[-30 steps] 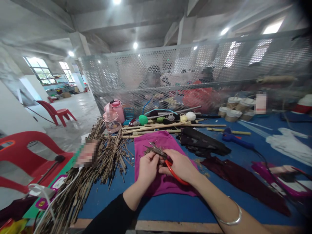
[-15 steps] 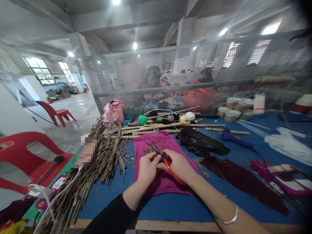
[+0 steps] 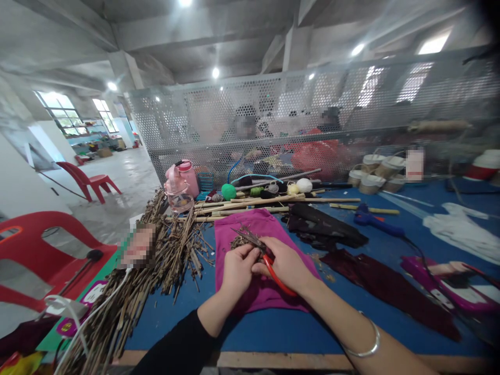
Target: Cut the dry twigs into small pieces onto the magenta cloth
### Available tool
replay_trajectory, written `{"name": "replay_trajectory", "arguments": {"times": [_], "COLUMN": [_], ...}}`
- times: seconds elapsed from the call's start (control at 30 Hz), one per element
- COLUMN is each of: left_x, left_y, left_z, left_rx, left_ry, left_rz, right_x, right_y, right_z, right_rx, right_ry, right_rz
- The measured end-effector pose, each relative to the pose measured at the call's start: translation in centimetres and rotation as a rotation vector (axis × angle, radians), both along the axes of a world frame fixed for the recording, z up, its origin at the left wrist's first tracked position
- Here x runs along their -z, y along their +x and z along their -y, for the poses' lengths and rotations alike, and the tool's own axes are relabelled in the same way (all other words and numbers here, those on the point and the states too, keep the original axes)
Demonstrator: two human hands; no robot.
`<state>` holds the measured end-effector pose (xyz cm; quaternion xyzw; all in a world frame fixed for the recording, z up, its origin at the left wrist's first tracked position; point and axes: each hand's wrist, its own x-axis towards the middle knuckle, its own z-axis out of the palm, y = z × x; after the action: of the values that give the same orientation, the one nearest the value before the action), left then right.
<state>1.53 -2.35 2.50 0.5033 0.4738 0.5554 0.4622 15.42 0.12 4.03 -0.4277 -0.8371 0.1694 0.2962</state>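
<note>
My right hand (image 3: 287,264) is closed around red-handled scissors (image 3: 273,271), whose dark blades point up and left over a magenta cloth (image 3: 253,224). My left hand (image 3: 237,268) is pinched next to the blades, holding a small brown piece I cannot make out clearly. A little heap of short brown twig bits (image 3: 239,240) lies on the cloth just beyond both hands. I wear a black sleeve on the left arm and a silver bangle (image 3: 365,345) on the right wrist.
A big pile of dry twigs (image 3: 156,260) covers the left of the blue table (image 3: 273,328). Bamboo sticks (image 3: 258,204), yarn balls, a pink jug (image 3: 182,183), dark cloths (image 3: 324,226), a blue glue gun (image 3: 375,221) and red chairs (image 3: 39,255) surround me. People sit behind a mesh screen (image 3: 273,114).
Both hands and the scissors have shifted slightly up and left over the magenta cloth; the grips are unchanged.
</note>
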Motion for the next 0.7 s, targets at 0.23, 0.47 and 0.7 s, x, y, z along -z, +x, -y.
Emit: {"name": "replay_trajectory", "arguments": {"times": [0.23,0.47,0.7], "left_x": [-0.26,-0.3,0.04], "left_y": [0.12,-0.01,-0.2], "left_z": [0.23,-0.05,-0.16], "left_rx": [0.031,0.014,0.034], "left_ry": [-0.042,-0.009,0.029], "left_rz": [0.091,0.07,0.0], "right_x": [-0.3,-0.31,-0.3], "right_y": [0.31,0.38,0.05], "right_z": [0.02,0.07,0.07], "right_rx": [-0.003,0.012,0.007], "right_ry": [-0.12,0.009,0.038], "right_rz": [0.013,0.073,0.046]}}
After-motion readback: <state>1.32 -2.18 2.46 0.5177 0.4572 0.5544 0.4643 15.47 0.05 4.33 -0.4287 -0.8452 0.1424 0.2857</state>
